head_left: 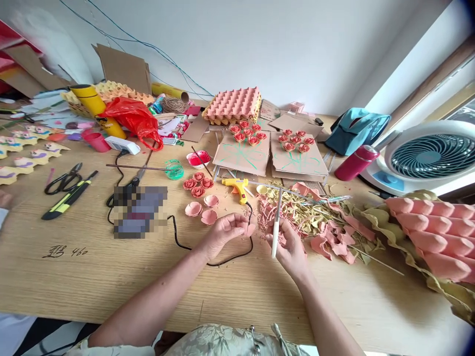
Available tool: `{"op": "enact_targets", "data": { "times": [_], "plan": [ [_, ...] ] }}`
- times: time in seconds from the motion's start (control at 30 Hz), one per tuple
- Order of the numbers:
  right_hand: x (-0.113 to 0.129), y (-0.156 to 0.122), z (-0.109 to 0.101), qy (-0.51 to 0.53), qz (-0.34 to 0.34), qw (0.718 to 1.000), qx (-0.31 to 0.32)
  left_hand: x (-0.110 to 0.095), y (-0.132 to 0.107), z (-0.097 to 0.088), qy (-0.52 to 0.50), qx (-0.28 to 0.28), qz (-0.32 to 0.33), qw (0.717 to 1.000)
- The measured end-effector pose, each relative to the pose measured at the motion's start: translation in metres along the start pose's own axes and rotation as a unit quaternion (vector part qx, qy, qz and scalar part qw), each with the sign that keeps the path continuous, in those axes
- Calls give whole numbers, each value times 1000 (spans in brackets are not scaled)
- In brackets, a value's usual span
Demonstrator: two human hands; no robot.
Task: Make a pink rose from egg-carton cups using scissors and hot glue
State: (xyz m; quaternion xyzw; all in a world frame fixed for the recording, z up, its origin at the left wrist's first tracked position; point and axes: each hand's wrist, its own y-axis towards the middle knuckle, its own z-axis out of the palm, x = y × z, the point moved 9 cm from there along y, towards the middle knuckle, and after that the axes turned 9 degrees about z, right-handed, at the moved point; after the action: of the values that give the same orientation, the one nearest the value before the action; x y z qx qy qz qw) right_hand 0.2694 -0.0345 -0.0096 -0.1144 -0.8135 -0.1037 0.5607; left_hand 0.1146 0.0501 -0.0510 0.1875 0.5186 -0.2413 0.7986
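Between the fingertips of my left hand (224, 233) is a small pink egg-carton piece (250, 230). My right hand (291, 251) is closed around white-handled scissors (275, 235), whose blades point away from me. Just beyond my left hand lie pale pink petal cups (193, 209) and several red paper-pulp roses (198, 186). A yellow glue gun (236, 188) rests ahead of both hands, its black cord (233, 257) looping under my left hand. Pink and yellow carton scraps (330, 242) are heaped beyond and right of my right hand.
Two cardboard sheets (243, 157) carry red roses and green lines. Egg trays (237, 101) are stacked behind, with more trays (438, 232) at right. A fan (430, 153) and a magenta bottle (356, 162) stand right. A utility knife (70, 195) and black scissors (65, 179) lie left.
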Motion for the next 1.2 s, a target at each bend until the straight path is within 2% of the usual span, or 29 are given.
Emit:
{"op": "enact_targets", "data": {
  "times": [0.17,0.33,0.67,0.93,1.2],
  "plan": [
    [14,-4,6,-171,-98,980,16,-5,5,-14,18,-46,20,999],
    [17,-9,18,-278,-161,946,38,-13,5,-6,40,-13,48,998],
    [20,-6,14,-339,-173,925,15,-25,6,-8,63,-23,76,995],
    [17,-6,16,-378,-164,911,14,-24,5,-9,77,-35,56,995],
    [19,-8,19,-394,-158,905,25,-20,6,-3,46,-4,62,997]
  ]
}}
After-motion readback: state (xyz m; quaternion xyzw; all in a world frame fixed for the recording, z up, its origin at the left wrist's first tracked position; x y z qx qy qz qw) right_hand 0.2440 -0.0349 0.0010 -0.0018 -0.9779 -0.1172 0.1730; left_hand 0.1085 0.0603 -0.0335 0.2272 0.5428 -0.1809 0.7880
